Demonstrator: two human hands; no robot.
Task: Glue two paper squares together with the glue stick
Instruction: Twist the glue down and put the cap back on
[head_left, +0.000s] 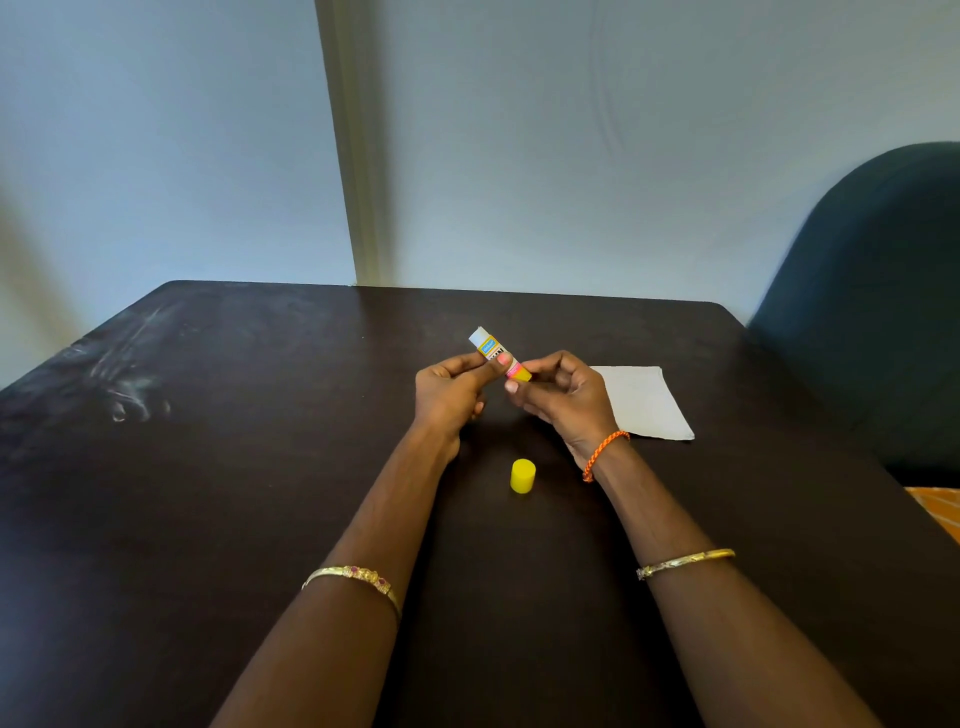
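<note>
A: where's the glue stick (497, 358)?
B: up over the table (260, 441), left hand (451, 389) pinching the tube, right hand (558, 397) gripping its bottom end. Cap (522, 475) sits between the wrists, paper (641, 402) just right.

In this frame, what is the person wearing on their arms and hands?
Both arms are bare, with no sleeves in view. The left forearm carries a gold bangle with pink stones. The right wrist wears a braided orange thread bracelet, and further up the right forearm sits a plain thin gold bangle.
</note>
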